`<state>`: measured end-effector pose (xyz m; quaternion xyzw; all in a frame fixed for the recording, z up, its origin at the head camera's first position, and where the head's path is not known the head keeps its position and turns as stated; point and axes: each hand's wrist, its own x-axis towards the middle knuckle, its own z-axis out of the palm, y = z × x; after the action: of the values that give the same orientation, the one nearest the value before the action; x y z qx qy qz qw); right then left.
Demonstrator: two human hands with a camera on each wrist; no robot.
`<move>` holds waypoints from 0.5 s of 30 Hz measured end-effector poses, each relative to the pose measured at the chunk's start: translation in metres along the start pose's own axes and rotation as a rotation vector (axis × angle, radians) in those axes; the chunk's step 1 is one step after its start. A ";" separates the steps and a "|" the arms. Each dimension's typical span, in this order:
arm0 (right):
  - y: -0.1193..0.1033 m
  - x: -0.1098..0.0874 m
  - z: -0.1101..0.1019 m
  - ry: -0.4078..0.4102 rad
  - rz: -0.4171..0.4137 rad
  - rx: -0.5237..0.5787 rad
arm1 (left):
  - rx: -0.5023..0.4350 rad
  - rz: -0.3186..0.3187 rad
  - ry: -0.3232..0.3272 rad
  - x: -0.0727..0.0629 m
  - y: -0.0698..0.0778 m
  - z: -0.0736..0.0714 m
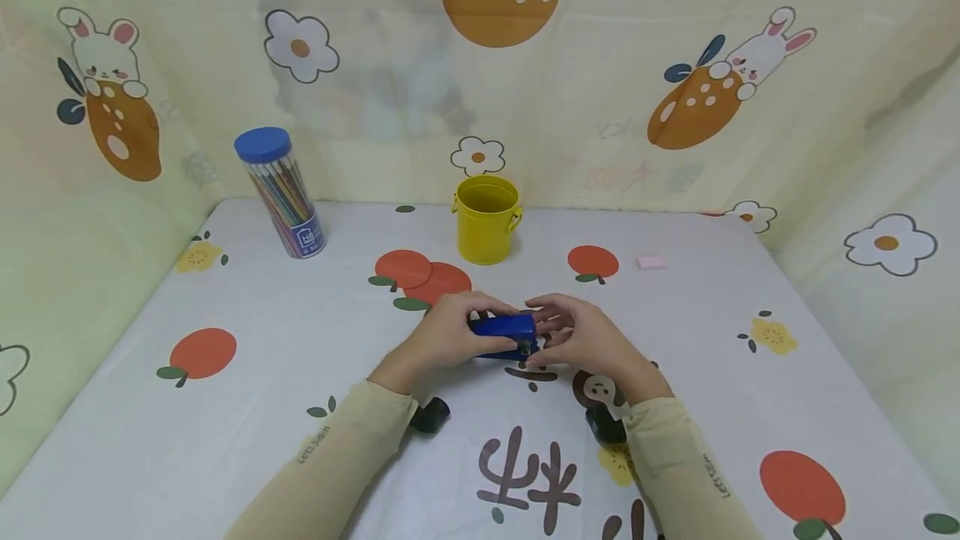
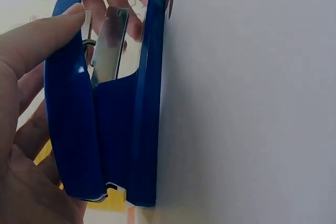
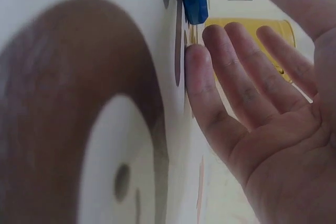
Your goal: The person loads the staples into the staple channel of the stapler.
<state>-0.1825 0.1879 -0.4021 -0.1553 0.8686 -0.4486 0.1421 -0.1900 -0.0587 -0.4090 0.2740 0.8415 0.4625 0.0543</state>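
A blue stapler [image 1: 504,327] lies on the tablecloth near the middle of the table. My left hand [image 1: 448,330] grips it from the left, the thumb along its top and the other fingers on the far side. In the left wrist view the stapler [image 2: 71,114] shows its upper arm, a metal staple channel and its base against the cloth. My right hand [image 1: 592,340] is at the stapler's front end, palm toward it. The right wrist view shows that hand's fingers [image 3: 247,90] loosely extended, with nothing held, and the stapler's tip just beyond them.
A yellow bucket [image 1: 483,232] stands behind the hands, near the back edge. Toward the back left is a clear tub of pencils [image 1: 285,194] with a blue lid. A small pink block [image 1: 651,262] lies at the back right. Patterned cloth [image 1: 375,123] hangs behind the table.
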 end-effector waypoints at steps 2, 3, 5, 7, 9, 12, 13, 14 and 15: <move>0.001 -0.001 -0.001 0.000 -0.004 0.002 | -0.011 -0.002 -0.004 0.000 -0.002 0.002; 0.001 -0.001 -0.002 0.000 -0.007 0.003 | -0.022 -0.007 -0.004 0.000 -0.004 0.002; 0.002 -0.002 -0.003 0.002 -0.014 0.003 | -0.054 -0.012 -0.007 -0.001 -0.006 0.002; 0.003 -0.004 -0.004 0.009 -0.020 0.001 | -0.098 -0.015 -0.011 -0.001 -0.010 0.001; 0.003 -0.005 -0.004 0.019 -0.029 0.002 | -0.142 -0.016 -0.013 -0.001 -0.012 0.001; 0.005 -0.006 -0.006 0.027 -0.046 0.010 | -0.195 -0.024 -0.016 -0.001 -0.015 0.002; 0.005 -0.007 -0.007 0.027 -0.054 0.013 | -0.203 -0.029 -0.018 -0.001 -0.016 0.003; 0.006 -0.007 -0.007 0.025 -0.061 0.019 | -0.207 -0.032 -0.019 -0.001 -0.016 0.004; 0.006 -0.007 -0.008 0.023 -0.068 0.021 | -0.208 -0.037 -0.019 -0.001 -0.016 0.005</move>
<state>-0.1803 0.1997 -0.4023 -0.1778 0.8597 -0.4639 0.1184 -0.1944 -0.0621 -0.4251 0.2555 0.7932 0.5437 0.0993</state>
